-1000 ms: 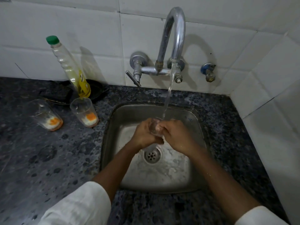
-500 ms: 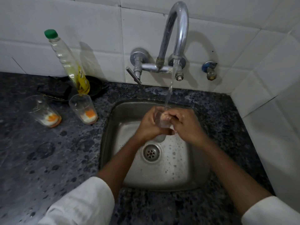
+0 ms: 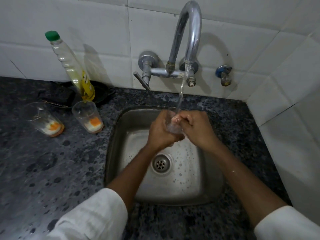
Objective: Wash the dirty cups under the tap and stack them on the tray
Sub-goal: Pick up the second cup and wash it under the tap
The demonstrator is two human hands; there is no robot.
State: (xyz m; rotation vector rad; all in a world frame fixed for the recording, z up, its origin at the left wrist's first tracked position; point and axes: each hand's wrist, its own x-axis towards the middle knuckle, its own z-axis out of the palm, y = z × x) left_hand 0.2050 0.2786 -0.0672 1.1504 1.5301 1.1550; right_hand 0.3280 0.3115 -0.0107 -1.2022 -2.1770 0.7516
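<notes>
A clear glass cup sits upright under the running tap, over the steel sink. My left hand is wrapped around its outside. My right hand grips the rim, with fingers reaching inside the cup. Water falls into the cup. Two more clear cups with orange and white residue at the bottom stand on the counter to the left: one next to the sink, another further left. No tray can be seen.
A soap bottle with a green cap leans against the tiled wall behind the cups, over a dark pan. A small valve is on the wall to the right. A tiled side wall closes the right side.
Both hands with the cup have risen slightly toward the spout. The view has shifted a little; the cups on the counter have not moved.
</notes>
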